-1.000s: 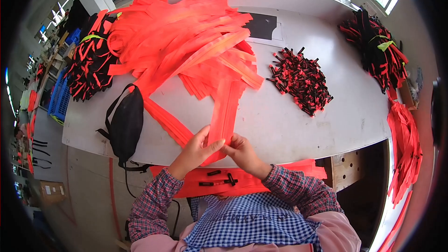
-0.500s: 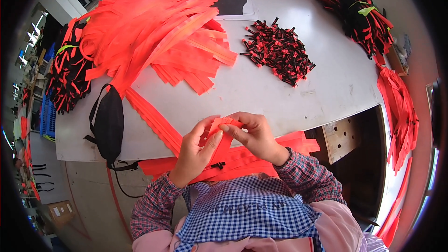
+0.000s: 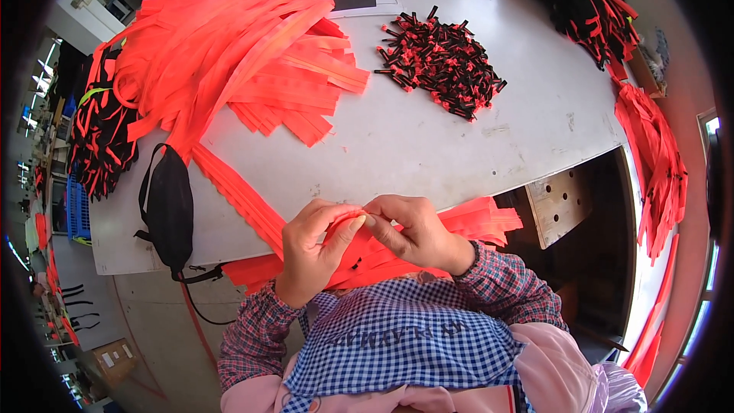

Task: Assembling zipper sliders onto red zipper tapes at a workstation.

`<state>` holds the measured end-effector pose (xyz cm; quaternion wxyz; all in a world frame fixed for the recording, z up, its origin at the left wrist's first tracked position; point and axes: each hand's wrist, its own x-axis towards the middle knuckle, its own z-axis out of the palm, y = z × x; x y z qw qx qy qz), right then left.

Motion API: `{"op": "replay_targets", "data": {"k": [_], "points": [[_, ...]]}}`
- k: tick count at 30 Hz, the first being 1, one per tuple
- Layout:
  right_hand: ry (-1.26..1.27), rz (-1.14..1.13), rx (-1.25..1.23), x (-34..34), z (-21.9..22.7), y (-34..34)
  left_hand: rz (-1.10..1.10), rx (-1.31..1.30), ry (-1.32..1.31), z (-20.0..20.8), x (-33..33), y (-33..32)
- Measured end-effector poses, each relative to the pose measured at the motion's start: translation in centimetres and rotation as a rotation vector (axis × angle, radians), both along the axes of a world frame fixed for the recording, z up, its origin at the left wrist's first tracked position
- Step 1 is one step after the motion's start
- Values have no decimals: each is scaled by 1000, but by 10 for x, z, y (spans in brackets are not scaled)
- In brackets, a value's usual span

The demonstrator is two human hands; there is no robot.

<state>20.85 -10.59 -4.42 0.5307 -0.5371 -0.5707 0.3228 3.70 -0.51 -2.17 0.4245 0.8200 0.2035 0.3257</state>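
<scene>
Close above my lap, my left hand (image 3: 313, 243) and my right hand (image 3: 417, 233) meet fingertip to fingertip. Each is closed in a pinch on the end of an orange-red zipper tape (image 3: 365, 251), which hangs down between them; the exact end is mostly hidden by my fingers. Below my wrists, more orange-red zipper tapes (image 3: 482, 220) lie across my lap at the table edge. A small black piece shows on the tapes beneath my hands. Beyond my hands on the table is a heap of small black and red zipper pulls (image 3: 443, 65).
A large pile of orange-red tapes (image 3: 229, 53) covers the table's far left, one band running toward me. A black pouch (image 3: 170, 210) hangs at the left edge. Black-and-red bundles (image 3: 573, 8) lie far right. An opening with a holed wooden board (image 3: 558, 206) is at right.
My fingertips have drawn closer together over the tape end, covering more of it. The view has shifted slightly, so the table things appear higher and further left.
</scene>
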Motion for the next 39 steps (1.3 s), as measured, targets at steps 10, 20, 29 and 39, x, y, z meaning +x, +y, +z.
{"op": "replay_targets", "data": {"k": [10, 20, 29, 39], "points": [[757, 4, -239, -28, -17, 2, -6, 722, -106, -17, 1, -5], [-514, -430, -56, 99, -80, 87, 144, -250, 61, -13, -8, -2], [-1136, -518, -207, 159, -133, 100, 124, -406, 201, -27, -15, -16], [-852, -528, 50, 126, -102, 51, 52, -454, 213, -32, -6, -16]]}}
